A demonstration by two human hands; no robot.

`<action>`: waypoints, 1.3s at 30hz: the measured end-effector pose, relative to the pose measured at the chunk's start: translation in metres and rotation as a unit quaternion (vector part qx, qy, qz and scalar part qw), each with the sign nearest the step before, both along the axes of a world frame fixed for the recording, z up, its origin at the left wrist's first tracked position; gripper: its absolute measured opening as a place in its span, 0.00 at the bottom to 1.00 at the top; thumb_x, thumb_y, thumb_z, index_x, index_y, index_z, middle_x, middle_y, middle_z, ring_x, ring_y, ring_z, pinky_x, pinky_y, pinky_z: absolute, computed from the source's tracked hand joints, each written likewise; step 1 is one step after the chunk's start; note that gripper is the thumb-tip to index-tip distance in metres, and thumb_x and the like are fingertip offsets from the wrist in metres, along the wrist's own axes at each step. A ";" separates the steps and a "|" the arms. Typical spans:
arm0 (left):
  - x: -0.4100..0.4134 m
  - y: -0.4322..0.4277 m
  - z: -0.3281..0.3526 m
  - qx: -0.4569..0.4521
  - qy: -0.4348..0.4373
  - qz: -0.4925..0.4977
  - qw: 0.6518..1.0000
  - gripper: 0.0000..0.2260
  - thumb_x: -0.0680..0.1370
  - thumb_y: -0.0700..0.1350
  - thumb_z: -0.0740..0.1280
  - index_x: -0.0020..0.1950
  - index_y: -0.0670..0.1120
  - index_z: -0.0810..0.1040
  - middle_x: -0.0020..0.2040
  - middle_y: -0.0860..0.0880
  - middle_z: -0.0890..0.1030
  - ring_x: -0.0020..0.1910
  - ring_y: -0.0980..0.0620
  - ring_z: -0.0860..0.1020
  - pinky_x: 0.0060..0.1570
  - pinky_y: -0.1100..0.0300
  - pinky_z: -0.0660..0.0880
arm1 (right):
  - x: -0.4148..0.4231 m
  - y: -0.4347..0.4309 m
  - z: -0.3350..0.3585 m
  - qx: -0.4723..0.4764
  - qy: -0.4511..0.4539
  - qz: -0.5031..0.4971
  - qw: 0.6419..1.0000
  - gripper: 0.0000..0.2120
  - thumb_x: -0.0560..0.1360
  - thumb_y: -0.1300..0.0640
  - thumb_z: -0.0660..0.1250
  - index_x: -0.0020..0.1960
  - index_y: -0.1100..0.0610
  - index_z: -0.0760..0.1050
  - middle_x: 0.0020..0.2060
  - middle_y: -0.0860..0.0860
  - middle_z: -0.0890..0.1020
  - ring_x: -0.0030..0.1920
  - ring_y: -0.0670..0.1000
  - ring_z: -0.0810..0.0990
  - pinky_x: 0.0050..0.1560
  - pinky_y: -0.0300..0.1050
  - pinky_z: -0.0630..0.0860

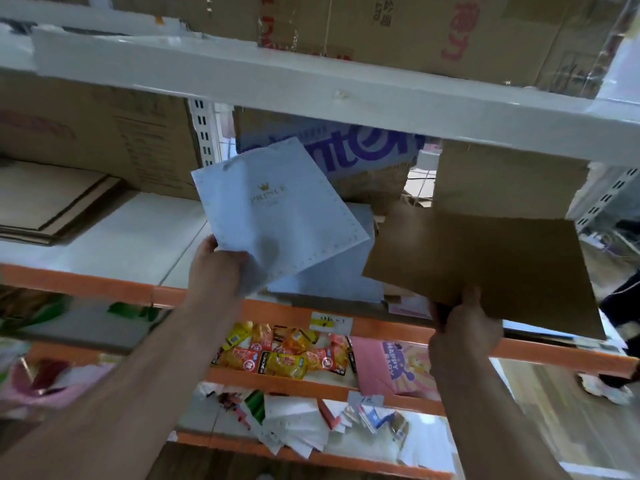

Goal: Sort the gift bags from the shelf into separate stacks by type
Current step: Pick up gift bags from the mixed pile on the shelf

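Left hand (pixel 216 268) pinches a corner of the white gift bag (pixel 280 216), right hand (pixel 464 323) clamps a brown bag (pixel 485 265), both above the shelf (pixel 104 284) front edge; a slip could scatter what look like loose bags (pixel 329 280) beneath.

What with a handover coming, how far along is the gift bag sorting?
Done: a flat brown stack lies at the left end of the shelf, and it may already be sorted. In hand: the left hand holds a white crown-printed bag and the right hand holds a brown bag. Left: more pale bags lie loose on the shelf.
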State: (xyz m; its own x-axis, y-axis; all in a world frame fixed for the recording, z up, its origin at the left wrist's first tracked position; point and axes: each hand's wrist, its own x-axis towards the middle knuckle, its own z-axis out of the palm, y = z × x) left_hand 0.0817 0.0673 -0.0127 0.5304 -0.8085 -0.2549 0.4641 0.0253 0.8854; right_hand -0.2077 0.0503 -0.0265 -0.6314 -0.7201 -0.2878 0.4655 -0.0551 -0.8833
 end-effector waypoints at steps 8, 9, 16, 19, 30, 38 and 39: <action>-0.009 0.094 0.001 0.050 -0.017 -0.045 0.998 0.22 0.77 0.28 0.61 0.59 0.51 0.80 0.48 0.50 0.87 0.48 0.44 0.84 0.44 0.48 0.82 | 0.035 0.062 -0.014 0.037 -0.052 0.219 0.974 0.10 0.81 0.57 0.67 0.62 0.52 0.76 0.54 0.52 0.85 0.45 0.52 0.86 0.41 0.47 0.83; -0.005 0.104 0.000 0.056 -0.012 -0.045 0.997 0.22 0.77 0.28 0.60 0.60 0.51 0.80 0.49 0.49 0.87 0.49 0.43 0.84 0.43 0.49 0.82 | 0.044 0.068 -0.014 0.041 -0.063 0.246 0.966 0.12 0.80 0.59 0.68 0.63 0.54 0.76 0.53 0.53 0.85 0.43 0.51 0.86 0.38 0.46 0.83; 0.047 0.165 -0.002 0.070 -0.055 -0.022 0.996 0.24 0.73 0.30 0.59 0.58 0.54 0.83 0.58 0.50 0.85 0.58 0.40 0.81 0.54 0.40 0.80 | 0.112 0.105 -0.012 0.010 -0.059 0.401 0.914 0.12 0.78 0.65 0.69 0.60 0.55 0.80 0.47 0.54 0.87 0.38 0.50 0.86 0.39 0.47 0.81; 0.080 0.187 -0.004 0.050 -0.047 -0.002 0.998 0.25 0.75 0.28 0.61 0.61 0.53 0.81 0.57 0.52 0.85 0.56 0.42 0.83 0.54 0.39 0.80 | 0.150 0.116 -0.010 0.012 -0.047 0.423 0.905 0.10 0.79 0.67 0.66 0.55 0.56 0.81 0.41 0.54 0.87 0.36 0.52 0.84 0.38 0.49 0.81; 0.272 0.257 -0.019 0.061 -0.010 0.095 0.994 0.22 0.78 0.31 0.66 0.63 0.55 0.78 0.58 0.45 0.83 0.54 0.38 0.83 0.54 0.36 0.80 | 0.363 0.159 -0.014 0.040 -0.001 0.509 0.860 0.09 0.82 0.60 0.65 0.54 0.63 0.82 0.46 0.56 0.87 0.39 0.52 0.87 0.32 0.44 0.81; 0.407 0.290 -0.010 0.068 -0.029 0.086 0.994 0.22 0.80 0.34 0.65 0.67 0.57 0.76 0.59 0.42 0.83 0.54 0.37 0.83 0.53 0.36 0.80 | 0.503 0.178 -0.010 0.073 -0.020 0.512 0.856 0.12 0.83 0.55 0.63 0.54 0.63 0.81 0.45 0.57 0.87 0.41 0.56 0.87 0.32 0.49 0.83; 0.419 0.289 -0.011 0.065 -0.028 0.084 0.994 0.21 0.81 0.34 0.65 0.67 0.57 0.76 0.59 0.42 0.83 0.55 0.36 0.83 0.51 0.37 0.81 | 0.516 0.178 -0.009 0.071 -0.020 0.514 0.854 0.12 0.83 0.55 0.63 0.54 0.63 0.81 0.45 0.57 0.87 0.40 0.55 0.87 0.31 0.49 0.83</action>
